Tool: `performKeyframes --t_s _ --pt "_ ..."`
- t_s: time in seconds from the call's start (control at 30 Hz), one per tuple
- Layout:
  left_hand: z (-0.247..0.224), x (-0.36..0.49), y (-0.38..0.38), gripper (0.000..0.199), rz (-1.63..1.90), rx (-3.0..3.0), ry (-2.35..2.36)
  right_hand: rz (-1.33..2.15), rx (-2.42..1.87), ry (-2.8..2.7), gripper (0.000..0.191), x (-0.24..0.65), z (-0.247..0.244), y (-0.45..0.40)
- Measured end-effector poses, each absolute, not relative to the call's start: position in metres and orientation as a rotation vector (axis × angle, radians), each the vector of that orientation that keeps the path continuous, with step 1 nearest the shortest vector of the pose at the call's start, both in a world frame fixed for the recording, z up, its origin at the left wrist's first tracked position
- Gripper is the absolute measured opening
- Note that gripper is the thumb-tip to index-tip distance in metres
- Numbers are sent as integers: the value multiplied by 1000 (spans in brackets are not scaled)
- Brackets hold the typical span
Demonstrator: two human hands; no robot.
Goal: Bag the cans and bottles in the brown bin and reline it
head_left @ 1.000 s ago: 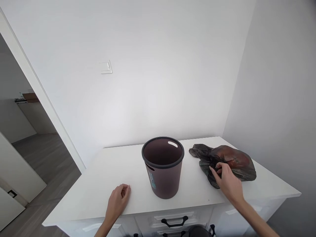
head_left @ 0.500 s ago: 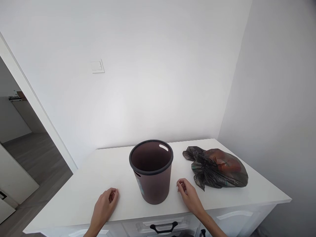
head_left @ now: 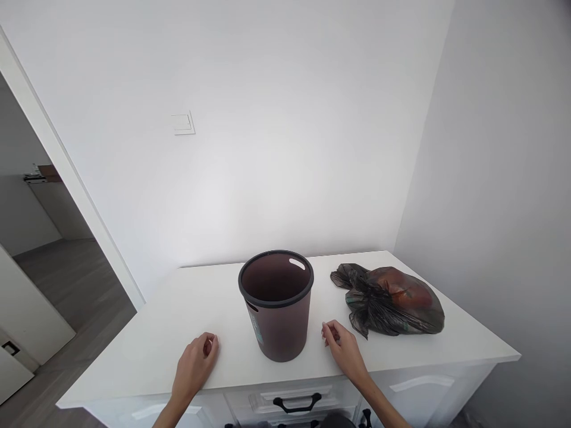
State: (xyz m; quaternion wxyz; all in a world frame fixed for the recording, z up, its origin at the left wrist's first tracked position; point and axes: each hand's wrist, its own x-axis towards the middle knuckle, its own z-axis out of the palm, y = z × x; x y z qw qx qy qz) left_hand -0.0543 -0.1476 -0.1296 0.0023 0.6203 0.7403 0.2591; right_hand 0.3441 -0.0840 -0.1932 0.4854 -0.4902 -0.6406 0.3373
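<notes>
A brown plastic wastebasket (head_left: 282, 333) with a black rim and slotted handle holes stands upright on the white cabinet top (head_left: 200, 297). My left hand (head_left: 196, 361) rests on the surface left of the wastebasket, apart from it, its fingers curled closed with nothing seen in them. To the right, my right hand (head_left: 342, 348) lies near the front edge, thumb and fingers pinched together and holding nothing. It is between the wastebasket and a knotted black plastic bag (head_left: 392, 300). Reddish contents show through the bag's thin film; what they are is unclear.
Behind the cabinet rises a white wall with a light switch (head_left: 183, 123); a grey wall (head_left: 499, 208) closes off the right. Drawers with black handles (head_left: 297, 404) are below the front edge. An open doorway with grey flooring (head_left: 84, 279) lies at left.
The camera view has shifted slightly, so the scene sits a little further right at left. Both hands, the wastebasket and the bag keep their places on the cabinet top.
</notes>
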Motion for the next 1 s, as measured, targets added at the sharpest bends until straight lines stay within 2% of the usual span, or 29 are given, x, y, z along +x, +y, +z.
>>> performKeyframes --t_s 0.57,0.93,1.0 --pt "-140 -65 -157 33 865 2111 2207 445 -1432 -1598 41 328 -195 -87" --pt "-131 -64 -155 34 808 2063 2207 169 -1464 -1819 20 323 -197 -79" --pt "-131 -63 -153 35 800 2065 2213 132 -1500 -1864 24 325 -198 -70"
